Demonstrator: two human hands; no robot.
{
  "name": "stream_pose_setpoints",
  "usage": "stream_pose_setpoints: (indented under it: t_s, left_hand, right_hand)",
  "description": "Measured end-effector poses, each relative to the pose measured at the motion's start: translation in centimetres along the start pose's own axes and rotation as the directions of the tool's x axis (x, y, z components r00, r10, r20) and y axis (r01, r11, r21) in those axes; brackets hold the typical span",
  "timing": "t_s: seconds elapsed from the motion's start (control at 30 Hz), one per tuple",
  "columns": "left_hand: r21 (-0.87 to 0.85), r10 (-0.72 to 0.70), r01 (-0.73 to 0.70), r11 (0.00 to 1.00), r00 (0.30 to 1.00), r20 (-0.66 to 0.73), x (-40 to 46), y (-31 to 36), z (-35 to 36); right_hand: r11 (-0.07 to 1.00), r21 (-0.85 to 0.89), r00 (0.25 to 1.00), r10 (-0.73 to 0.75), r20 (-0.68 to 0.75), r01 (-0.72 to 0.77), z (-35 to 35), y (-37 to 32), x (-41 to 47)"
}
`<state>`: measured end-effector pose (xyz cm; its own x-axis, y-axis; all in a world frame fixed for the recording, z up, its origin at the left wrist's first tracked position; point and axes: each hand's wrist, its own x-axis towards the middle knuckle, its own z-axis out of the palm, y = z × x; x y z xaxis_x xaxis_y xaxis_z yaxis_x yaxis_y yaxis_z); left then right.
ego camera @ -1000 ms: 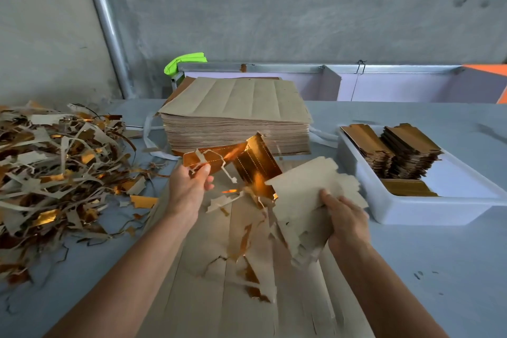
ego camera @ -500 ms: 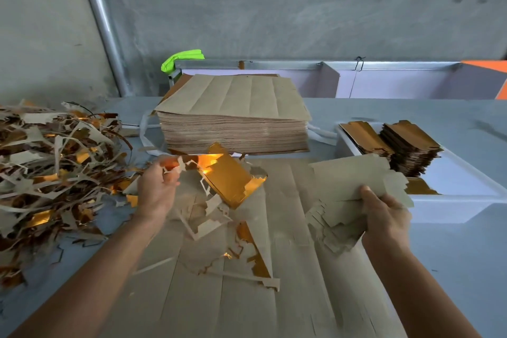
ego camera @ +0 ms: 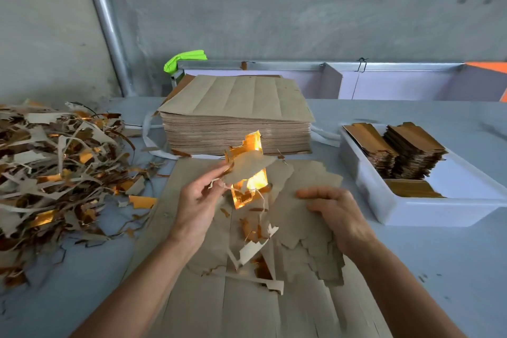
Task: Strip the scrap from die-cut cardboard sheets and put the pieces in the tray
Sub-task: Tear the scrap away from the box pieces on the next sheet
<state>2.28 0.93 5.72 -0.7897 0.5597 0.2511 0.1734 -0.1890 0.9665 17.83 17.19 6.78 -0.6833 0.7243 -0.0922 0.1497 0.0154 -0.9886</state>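
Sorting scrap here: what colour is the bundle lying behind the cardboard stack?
Bright lime green bundle, seen in the head view.

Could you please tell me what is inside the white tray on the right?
The white tray holds two stacks of stripped gold-faced pieces at its far end, a flat gold piece nearer. Its floor beneath them is hidden.

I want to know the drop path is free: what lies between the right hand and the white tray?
Head view: between the right hand and the tray, only bare grey table and an edge of the cardboard sheet.
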Motion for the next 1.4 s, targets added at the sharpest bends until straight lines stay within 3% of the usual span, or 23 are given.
stream_pose_setpoints:
  t_s: [0.2,0.33,0.43,0.53,0.57,0.67,0.77,0.83,0.9,1.0,1.07,1.17,1.3,1.4]
  left_hand:
    - [0.01,0.102,-0.106,0.994,0.98,0.171,-1.4,-1.0,0.8]
    - [0.012,0.081,-0.091,0.996,0.93,0.359,-1.9,-1.5,0.9]
    - [-0.084,-0.062,0.103,0.991,0.918,0.391,-1.5,-1.3,0.2]
    - [-0.268,-0.237,0.345,0.899,0.9,0.365,-0.8,-0.3,-0.4]
    - [-0.205,-0.285,0.362,0.909,0.901,0.326,-0.6,0.0,-0.3]
    - [0.209,-0.341,0.299,0.931,0.917,0.205,-0.6,0.9,1.0]
    - [0.403,-0.263,0.178,0.898,0.95,0.166,-0.6,0.5,2.7]
    - [0.443,-0.162,0.104,0.891,0.982,0.095,-0.6,0.1,3.1]
    - [0.352,-0.175,0.163,0.922,0.985,0.003,-0.4,-0.4,3.2]
    - [0.08,-0.301,0.313,0.946,0.945,-0.129,-0.5,-0.4,3.1]
    - [-0.061,-0.34,0.334,0.941,0.922,-0.186,-0.2,-0.2,2.3]
    - [-0.248,-0.398,0.345,0.905,0.892,-0.212,0.8,0.4,1.0]
    - [-0.512,-0.421,0.281,0.812,0.889,-0.18,1.9,1.2,-0.1]
    - [-0.584,-0.391,0.247,0.773,0.911,-0.132,2.6,1.6,-1.2]
  right_hand:
    - [0.993,0.036,0.987,0.112,0.117,-0.117,1.6,-0.5,-0.3]
    - [0.949,0.223,0.973,0.201,0.11,-0.221,2.6,-0.9,-0.3]
    - [0.96,0.225,0.985,0.158,0.063,-0.169,2.3,-0.8,-0.4]
    - [0.999,-0.022,0.999,0.049,-0.019,-0.049,1.9,-0.4,-0.2]
    - [0.993,-0.119,1.0,0.01,-0.029,-0.013,1.9,-0.3,-0.2]
    - [0.952,-0.301,0.998,-0.046,0.032,0.054,2.7,-0.4,-0.6]
    - [0.865,-0.48,0.989,-0.118,0.085,0.144,3.3,-0.6,-1.0]
    - [0.839,-0.518,0.986,-0.126,0.11,0.165,3.3,-0.6,-1.1]
    - [0.894,-0.434,0.992,-0.08,0.094,0.113,3.0,-0.2,-1.1]
    - [0.993,-0.102,0.998,0.057,-0.036,-0.06,2.1,0.5,-0.9]
    - [0.992,0.03,0.981,0.128,-0.144,-0.125,1.2,0.9,-0.6]
    - [0.973,0.158,0.962,0.198,-0.188,-0.169,0.0,1.3,-0.4]
    - [0.958,0.214,0.946,0.237,-0.222,-0.19,-0.7,2.0,-0.4]
    - [0.961,0.208,0.938,0.233,-0.256,-0.182,-1.5,2.5,-0.3]
